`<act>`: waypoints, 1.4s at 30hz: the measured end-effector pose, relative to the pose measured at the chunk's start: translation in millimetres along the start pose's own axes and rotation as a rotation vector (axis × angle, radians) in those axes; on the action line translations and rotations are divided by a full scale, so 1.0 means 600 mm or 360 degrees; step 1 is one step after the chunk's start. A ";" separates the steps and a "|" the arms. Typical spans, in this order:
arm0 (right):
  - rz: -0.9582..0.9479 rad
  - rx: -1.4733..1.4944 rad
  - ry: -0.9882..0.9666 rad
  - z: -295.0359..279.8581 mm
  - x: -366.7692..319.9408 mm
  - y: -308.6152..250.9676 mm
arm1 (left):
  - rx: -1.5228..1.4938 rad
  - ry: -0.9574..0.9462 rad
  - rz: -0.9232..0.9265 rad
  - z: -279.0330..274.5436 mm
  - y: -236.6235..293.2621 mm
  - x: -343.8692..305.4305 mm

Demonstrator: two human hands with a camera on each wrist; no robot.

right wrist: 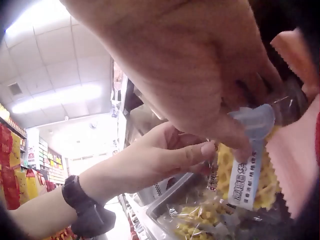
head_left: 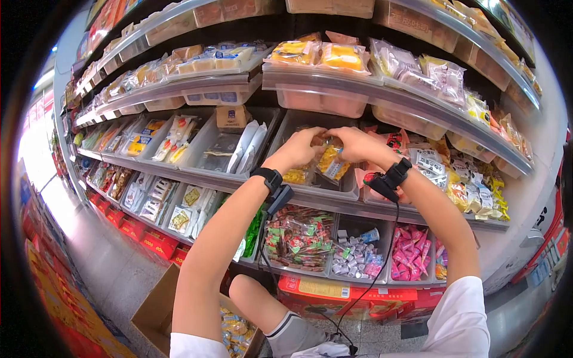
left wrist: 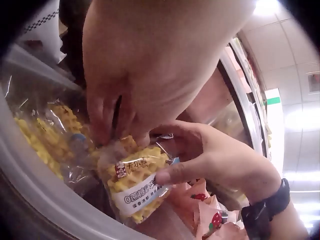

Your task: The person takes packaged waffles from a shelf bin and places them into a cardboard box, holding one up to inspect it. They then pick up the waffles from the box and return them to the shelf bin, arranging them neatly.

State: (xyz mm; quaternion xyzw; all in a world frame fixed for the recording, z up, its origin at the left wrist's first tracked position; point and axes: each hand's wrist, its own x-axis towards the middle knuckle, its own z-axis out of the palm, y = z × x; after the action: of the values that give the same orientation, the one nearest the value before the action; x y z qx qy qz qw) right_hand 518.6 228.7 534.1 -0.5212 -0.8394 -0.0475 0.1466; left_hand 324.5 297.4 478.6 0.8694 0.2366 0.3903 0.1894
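Both hands are at a clear plastic packet of yellow waffles (head_left: 332, 166) with a white label, over a grey shelf bin. My left hand (head_left: 300, 149) grips the packet's upper left part, its fingertips partly hidden behind the wrist in the left wrist view. From the other side, my right hand (head_left: 358, 145) holds it, with the thumb (left wrist: 170, 174) lying on the front beside the label. A pale blue patch (right wrist: 257, 122) shows on the packet near the right fingers. More waffle packets (left wrist: 50, 135) lie in the same bin, left of the held one.
Pink strawberry-print packets (left wrist: 207, 212) fill the neighbouring bin on the right. A shelf with a clear front edge (head_left: 322, 83) juts out above the hands. Below are bins of small wrapped sweets (head_left: 298, 235). An open cardboard box (head_left: 156, 310) with packets stands by the knee.
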 end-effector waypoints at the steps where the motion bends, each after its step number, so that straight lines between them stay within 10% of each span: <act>1: 0.0014 0.0003 0.0033 0.003 -0.002 0.003 | 0.0010 0.0028 0.0005 0.002 -0.003 0.001; 12: 0.0036 -0.0513 0.0577 -0.016 -0.048 -0.008 | -0.0872 -0.0126 -0.0446 -0.012 -0.029 -0.002; 20: -0.0159 -0.0369 0.0674 0.025 -0.037 0.033 | -0.0589 -0.0135 -0.0463 -0.014 -0.007 -0.017; 28: -0.0008 -0.0003 0.0567 0.022 -0.050 -0.008 | -0.0820 -0.0221 -0.0638 -0.017 0.010 -0.011; 34: -0.0087 0.0257 0.0390 0.062 -0.007 0.024 | -0.0091 -0.0248 0.0015 0.012 -0.029 -0.008; 42: -0.0033 -0.0447 -0.0111 0.100 0.049 0.033 | 0.0192 -0.0298 -0.0246 0.028 -0.008 -0.018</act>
State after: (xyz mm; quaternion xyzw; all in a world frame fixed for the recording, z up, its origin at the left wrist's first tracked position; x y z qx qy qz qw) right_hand 512.0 277.0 484.1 -0.5292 -0.8345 -0.1478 0.0426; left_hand 329.7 292.7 459.1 0.8910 0.3072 0.2767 0.1877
